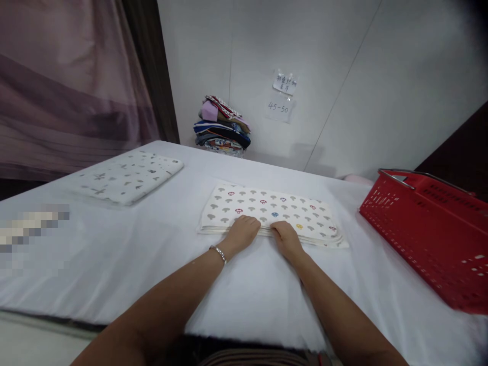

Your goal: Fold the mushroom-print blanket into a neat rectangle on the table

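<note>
A white cloth with a mushroom print [259,203], folded into a long rectangle of several layers, lies flat on the white-covered table [160,269]. Its near folded edge is pinched by my left hand [244,233], just left of the middle. A short way to the right, my right hand [286,238] grips the same edge with its fingers curled in. Both thumbs are mostly hidden. A silver bracelet [219,253] circles my left wrist.
A second folded cloth with a leaf-like print [129,178] lies at the far left. On the right stands a red plastic basket [423,229] with metal handles. A stack of folded fabrics [223,127] rises beyond the table by the wall, where paper notes [282,96] hang.
</note>
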Motion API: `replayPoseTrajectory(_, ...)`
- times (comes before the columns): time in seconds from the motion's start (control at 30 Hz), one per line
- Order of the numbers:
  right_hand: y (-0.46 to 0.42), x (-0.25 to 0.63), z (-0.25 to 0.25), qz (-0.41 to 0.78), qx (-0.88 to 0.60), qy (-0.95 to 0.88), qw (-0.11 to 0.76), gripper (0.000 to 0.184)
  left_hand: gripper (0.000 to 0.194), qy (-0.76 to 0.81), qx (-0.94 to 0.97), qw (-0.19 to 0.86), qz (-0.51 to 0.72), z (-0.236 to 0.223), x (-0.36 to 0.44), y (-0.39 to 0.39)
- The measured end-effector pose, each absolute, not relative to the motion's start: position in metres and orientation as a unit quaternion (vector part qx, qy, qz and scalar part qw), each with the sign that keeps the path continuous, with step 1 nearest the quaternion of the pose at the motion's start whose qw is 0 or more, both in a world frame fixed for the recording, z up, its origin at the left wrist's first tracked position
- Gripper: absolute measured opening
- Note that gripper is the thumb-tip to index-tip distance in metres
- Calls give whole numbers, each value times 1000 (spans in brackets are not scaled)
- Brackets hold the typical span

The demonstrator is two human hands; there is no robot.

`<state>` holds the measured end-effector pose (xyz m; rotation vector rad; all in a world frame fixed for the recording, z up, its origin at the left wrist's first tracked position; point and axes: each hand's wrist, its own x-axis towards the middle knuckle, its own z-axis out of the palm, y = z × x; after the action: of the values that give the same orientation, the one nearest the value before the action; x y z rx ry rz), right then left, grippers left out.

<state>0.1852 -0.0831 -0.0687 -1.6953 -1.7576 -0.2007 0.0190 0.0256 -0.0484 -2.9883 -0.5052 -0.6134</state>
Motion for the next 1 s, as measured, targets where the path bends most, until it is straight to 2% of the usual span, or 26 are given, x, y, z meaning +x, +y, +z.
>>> replayPoseTrajectory(0.4, -83, 185, -68, -104, -653, -686, 303, 22, 22, -164, -968, -16, -189, -50, 18, 24)
replayPoseTrajectory(0.53, -83, 185, -68, -101, -661, -680, 301, 21, 17, -175, -968, -28, -179, -42, 17, 19)
replayPoseTrajectory(0.77, -80, 185, -70, -101, -656, -683, 305, 19, 19, -214, -962, -8, -169, -41, 22, 15)
replayPoseTrajectory(1.0, -80, 184, -69, -106, -660, -683, 294, 19, 17, -171, -961, -7, -217, -54, 25, 20)
